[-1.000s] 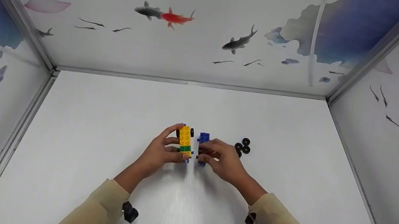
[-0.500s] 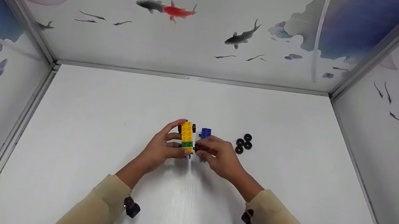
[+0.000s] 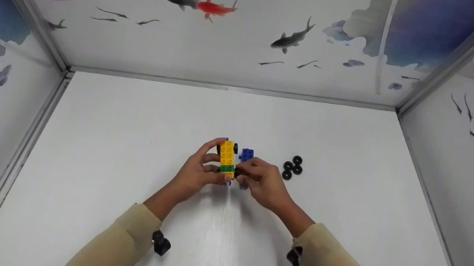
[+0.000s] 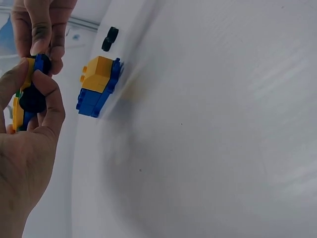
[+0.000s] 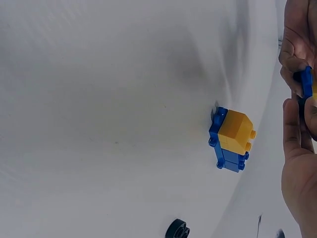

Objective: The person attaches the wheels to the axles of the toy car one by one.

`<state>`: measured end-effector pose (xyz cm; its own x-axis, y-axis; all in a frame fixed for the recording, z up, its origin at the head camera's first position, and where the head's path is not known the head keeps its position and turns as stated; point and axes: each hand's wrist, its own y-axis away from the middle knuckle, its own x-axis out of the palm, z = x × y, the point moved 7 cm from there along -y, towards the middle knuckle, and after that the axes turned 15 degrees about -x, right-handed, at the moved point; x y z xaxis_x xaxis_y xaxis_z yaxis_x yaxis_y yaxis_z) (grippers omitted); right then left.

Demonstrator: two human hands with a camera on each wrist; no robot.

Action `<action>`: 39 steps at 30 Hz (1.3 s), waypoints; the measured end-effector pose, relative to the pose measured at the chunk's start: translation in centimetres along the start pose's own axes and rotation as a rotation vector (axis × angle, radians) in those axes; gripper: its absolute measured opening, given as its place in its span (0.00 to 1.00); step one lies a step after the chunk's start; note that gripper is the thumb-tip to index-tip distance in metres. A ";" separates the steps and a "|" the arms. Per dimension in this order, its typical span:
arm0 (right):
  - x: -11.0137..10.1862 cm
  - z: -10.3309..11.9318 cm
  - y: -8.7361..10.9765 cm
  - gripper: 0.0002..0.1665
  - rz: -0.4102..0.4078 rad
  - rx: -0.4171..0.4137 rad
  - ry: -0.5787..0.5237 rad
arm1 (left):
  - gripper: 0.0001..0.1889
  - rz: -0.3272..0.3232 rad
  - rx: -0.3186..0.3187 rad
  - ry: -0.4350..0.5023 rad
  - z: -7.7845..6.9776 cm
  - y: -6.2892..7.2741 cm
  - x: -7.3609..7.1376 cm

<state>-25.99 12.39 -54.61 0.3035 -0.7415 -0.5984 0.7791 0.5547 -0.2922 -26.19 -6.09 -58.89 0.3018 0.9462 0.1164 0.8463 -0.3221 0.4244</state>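
Note:
My left hand [image 3: 194,175] grips a toy block car [image 3: 227,153] between fingers and thumb, raised above the table. The car has yellow and green bricks on a blue base, with black wheels fitted towards its far end. At its near right side, the fingertips of my right hand [image 3: 268,183] pinch a small black wheel [image 3: 237,172] against the base, partly hidden by the fingers. Behind the right hand stands a second block car [image 3: 247,154]. In the left wrist view it shows a yellow brick [image 4: 97,74] and blue bricks on a blue base, with no wheels on the visible side.
Several loose black wheels [image 3: 297,169] lie in a cluster right of my right hand. The white table [image 3: 129,133] is bounded by printed panels at the back [image 3: 230,59] and both sides, with metal strips along the edges.
My right hand has moved left from beside the second car to the held car's side, bringing the wheel against it. The left hand keeps its grip. The head view has shifted slightly.

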 end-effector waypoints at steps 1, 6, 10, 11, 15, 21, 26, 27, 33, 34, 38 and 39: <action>0.0 0.1 0.0 0.19 -0.002 -0.005 0.009 | 0.53 0.001 0.005 -0.001 0.0 0.0 0.0; 0.0 0.2 -0.2 0.19 -0.006 -0.013 0.035 | 0.52 0.001 0.022 0.000 -0.3 -0.1 0.1; 0.1 0.2 -0.3 0.19 -0.001 -0.011 0.040 | 0.51 -0.002 0.028 -0.005 -0.4 -0.1 0.2; 0.1 0.1 -0.3 0.19 0.001 -0.008 0.037 | 0.51 -0.004 0.029 -0.008 -0.3 -0.1 0.2; 0.2 -0.3 -0.2 0.19 0.013 0.006 0.009 | 0.52 -0.006 0.020 -0.023 -0.1 -0.2 0.2; 0.6 -0.7 0.2 0.20 0.039 0.022 -0.025 | 0.53 0.002 -0.009 -0.027 0.2 -0.3 0.1; 0.7 -0.7 0.1 0.21 0.049 0.019 -0.024 | 0.53 -0.008 -0.026 -0.040 0.1 -0.2 -0.1; 0.7 -0.7 0.1 0.21 0.049 0.012 -0.027 | 0.52 -0.013 -0.029 -0.045 0.0 -0.2 -0.1; 0.5 -1.1 0.0 0.22 0.046 -0.012 -0.034 | 0.52 -0.057 -0.030 -0.100 0.1 -0.6 -1.0; 0.3 -1.3 0.1 0.22 0.042 -0.011 -0.028 | 0.52 -0.069 -0.026 -0.115 0.1 -0.7 -1.2; -0.1 -1.7 0.2 0.20 0.029 -0.014 0.000 | 0.52 -0.122 -0.010 -0.183 0.3 -0.9 -2.3; -0.2 -1.8 0.2 0.20 0.026 -0.013 0.009 | 0.53 -0.131 -0.012 -0.192 0.4 -0.9 -2.5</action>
<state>-26.87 13.31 -55.93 0.3188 -0.7232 -0.6126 0.7637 0.5788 -0.2859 -27.57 -8.17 -59.91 0.2681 0.9568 -0.1127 0.8788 -0.1949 0.4356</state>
